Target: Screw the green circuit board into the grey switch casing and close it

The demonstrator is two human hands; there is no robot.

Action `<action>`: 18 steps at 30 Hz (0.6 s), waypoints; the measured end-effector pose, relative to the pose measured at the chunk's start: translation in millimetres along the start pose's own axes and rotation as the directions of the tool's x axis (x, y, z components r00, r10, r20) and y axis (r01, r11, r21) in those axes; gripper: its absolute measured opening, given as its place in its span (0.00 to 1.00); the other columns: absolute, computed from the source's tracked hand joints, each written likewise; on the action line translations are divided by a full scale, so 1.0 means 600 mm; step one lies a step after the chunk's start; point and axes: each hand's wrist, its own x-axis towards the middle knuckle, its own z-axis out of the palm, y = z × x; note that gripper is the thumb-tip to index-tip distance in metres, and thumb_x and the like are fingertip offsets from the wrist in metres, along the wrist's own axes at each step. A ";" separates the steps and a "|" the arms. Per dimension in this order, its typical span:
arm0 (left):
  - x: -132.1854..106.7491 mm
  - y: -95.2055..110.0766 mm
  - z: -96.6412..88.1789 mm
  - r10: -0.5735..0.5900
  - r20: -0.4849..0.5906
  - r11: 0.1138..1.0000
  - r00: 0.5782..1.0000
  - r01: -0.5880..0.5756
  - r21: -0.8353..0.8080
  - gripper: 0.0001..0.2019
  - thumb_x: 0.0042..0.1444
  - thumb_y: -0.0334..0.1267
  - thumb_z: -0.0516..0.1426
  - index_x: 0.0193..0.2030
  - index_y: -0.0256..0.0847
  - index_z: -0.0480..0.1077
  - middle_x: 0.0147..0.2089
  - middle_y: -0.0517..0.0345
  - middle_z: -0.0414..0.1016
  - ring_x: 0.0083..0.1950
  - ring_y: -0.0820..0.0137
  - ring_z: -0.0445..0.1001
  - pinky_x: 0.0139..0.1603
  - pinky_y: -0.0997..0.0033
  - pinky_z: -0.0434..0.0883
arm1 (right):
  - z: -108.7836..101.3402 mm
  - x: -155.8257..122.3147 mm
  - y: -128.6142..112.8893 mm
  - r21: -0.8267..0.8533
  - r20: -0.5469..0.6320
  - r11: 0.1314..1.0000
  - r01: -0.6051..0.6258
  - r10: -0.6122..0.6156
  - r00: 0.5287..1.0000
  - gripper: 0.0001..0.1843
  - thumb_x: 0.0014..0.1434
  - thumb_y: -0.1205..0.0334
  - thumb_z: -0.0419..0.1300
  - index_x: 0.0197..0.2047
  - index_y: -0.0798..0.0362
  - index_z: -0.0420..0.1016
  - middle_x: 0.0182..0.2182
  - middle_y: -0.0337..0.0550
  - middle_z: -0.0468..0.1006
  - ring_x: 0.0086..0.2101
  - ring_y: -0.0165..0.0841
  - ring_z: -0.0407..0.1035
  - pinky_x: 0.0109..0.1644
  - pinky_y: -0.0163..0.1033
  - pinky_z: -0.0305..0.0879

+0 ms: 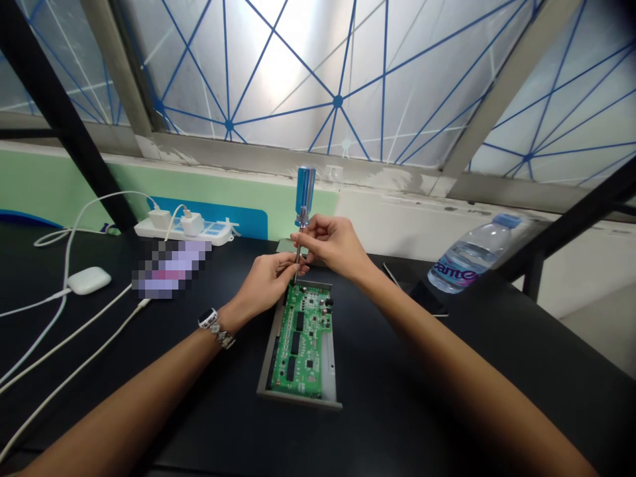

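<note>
The right hand (pixel 334 245) pinches the blue screwdriver (pixel 305 192) by its shaft, tip down at the far left corner of the green board (pixel 308 334). The left hand (pixel 265 281) is close by — I can't tell its grip. It looks like lining up — next needs steady fingers.

Electronics workspace | black desk (pixel 397 397) | circuit board (pixel 304 344) | screwdriver (pixel 301 216) | power strip (pixel 145 229) | patterned window (pixel 298 79)

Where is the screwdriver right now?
In the head view, the screwdriver stands nearly upright near centre, in the right hand, the left hand close below, at the far end of the circuit board.
</note>
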 end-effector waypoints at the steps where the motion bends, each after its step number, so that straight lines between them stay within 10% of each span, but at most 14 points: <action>1: 0.000 -0.002 0.000 -0.004 -0.001 1.000 1.000 0.004 -0.004 0.11 0.65 0.37 0.56 0.48 0.35 0.78 0.46 0.47 0.83 0.48 0.61 0.82 0.53 0.61 0.77 | -0.002 0.001 -0.002 0.011 0.020 1.000 -0.006 0.006 1.000 0.19 0.56 0.48 0.70 0.31 0.53 0.70 0.27 0.41 0.78 0.23 0.30 0.75 0.24 0.34 0.70; 7: 0.004 -0.008 -0.003 -0.037 -0.001 0.999 0.999 0.037 -0.027 0.10 0.64 0.37 0.57 0.47 0.35 0.76 0.44 0.46 0.84 0.46 0.61 0.83 0.52 0.59 0.77 | -0.020 0.005 -0.017 0.135 0.122 0.991 -0.013 -0.003 0.993 0.21 0.61 0.45 0.64 0.46 0.54 0.71 0.42 0.48 0.81 0.25 0.29 0.76 0.18 0.31 0.64; 18: -0.002 -0.006 0.004 0.070 -0.019 0.976 0.997 -0.064 0.209 0.08 0.65 0.37 0.55 0.46 0.39 0.73 0.46 0.51 0.81 0.49 0.62 0.80 0.53 0.61 0.73 | -0.020 0.009 -0.006 0.122 0.034 0.992 -0.001 -0.003 0.999 0.16 0.58 0.49 0.68 0.41 0.53 0.75 0.31 0.40 0.77 0.26 0.29 0.75 0.20 0.32 0.63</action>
